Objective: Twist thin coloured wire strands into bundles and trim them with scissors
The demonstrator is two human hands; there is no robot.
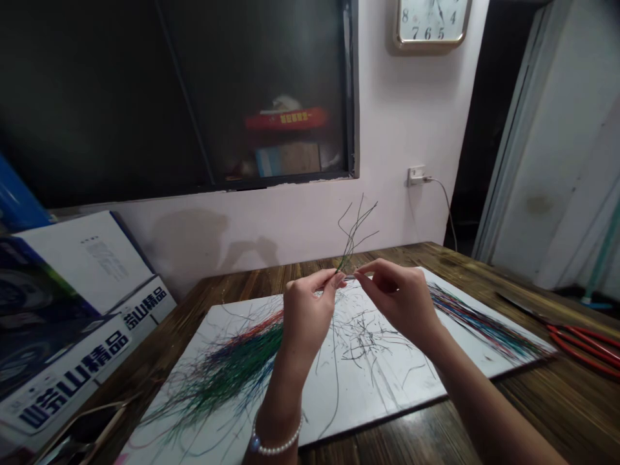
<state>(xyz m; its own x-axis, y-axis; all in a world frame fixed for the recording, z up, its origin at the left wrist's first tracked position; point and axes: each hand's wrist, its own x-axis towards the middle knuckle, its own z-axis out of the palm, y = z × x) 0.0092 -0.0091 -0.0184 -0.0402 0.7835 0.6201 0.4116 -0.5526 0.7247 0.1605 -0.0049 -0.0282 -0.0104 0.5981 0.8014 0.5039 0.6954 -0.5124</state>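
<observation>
A dark-grained wooden table (533,413) is standing against a pale wall, with a large white board (387,387) lying across its top. Just above the board, the person's left hand (306,316) is rising from a bent wrist, its fingers curled inward and its thumb and fingertips pinching closed on a thin bundle of fine dark wires (356,236). The bundle is pointing up and slightly to the right, its long axis close to upright, and its free ends are splaying apart into loose curves against the wall.

The right hand (397,303) is reaching in from the right, fingers curled and partly closed, with its fingertips just beside the left hand's at the foot of the bundle. I cannot tell whether it has hold of the wires. A strand of white pearls with one blue bead (276,449) is circling the left wrist.

Beneath the hands, loose dark wire strands are lying scattered over the board. A dense sheaf of green, blue and red wires (237,361) is fanning out under the left forearm, and a second multicoloured sheaf (484,323) is spreading toward the board's right edge. Red-handled pliers (586,345) are lying on the table at the right. White-and-blue printed cartons (72,368) are stacked at the left. Higher up, a dark glass window (290,97) and a square wall clock (431,22) are occupying the wall.
</observation>
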